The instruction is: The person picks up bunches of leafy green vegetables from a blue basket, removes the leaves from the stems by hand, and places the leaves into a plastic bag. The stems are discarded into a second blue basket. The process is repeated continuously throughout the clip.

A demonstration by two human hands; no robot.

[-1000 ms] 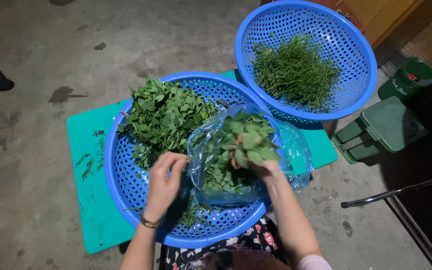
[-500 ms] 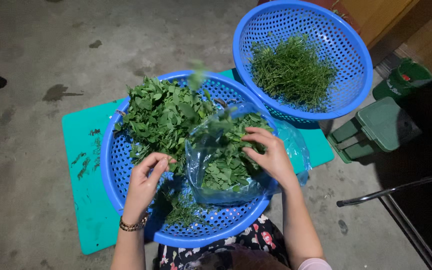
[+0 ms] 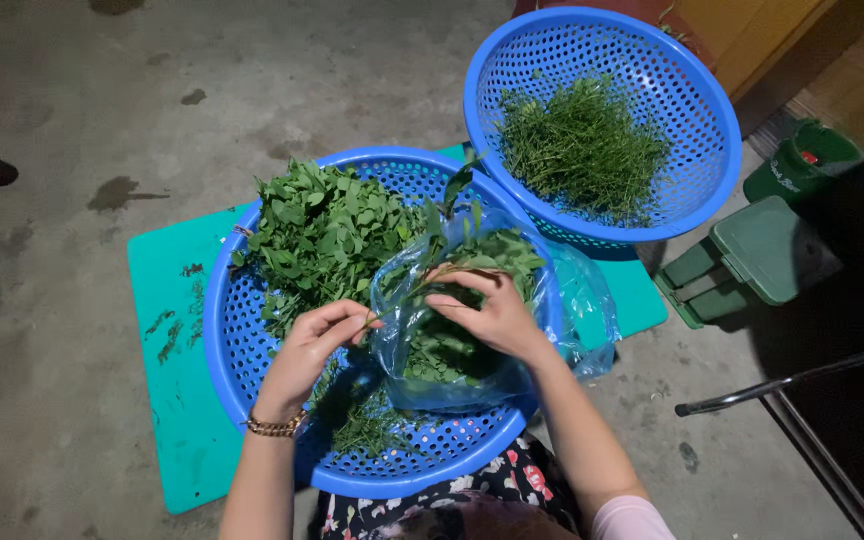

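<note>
We pinch the sprig [image 3: 422, 285] stem in our left hand [image 3: 309, 345]; our right hand [image 3: 487, 310] closes fingers around its leaves over the plastic bag [image 3: 472, 340], inside the near blue basket [image 3: 242, 370].

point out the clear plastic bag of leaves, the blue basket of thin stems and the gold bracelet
clear plastic bag of green leaves [image 3: 422, 375], head view, lower front of the bag
round blue plastic basket of thin green stems [image 3: 552, 60], head view, bare upper wall
gold chain bracelet [image 3: 274, 427], head view, on the left wrist

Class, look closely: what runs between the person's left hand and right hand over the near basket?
In the head view, one thin leafy stem spans from the left hand to the right hand.
</note>
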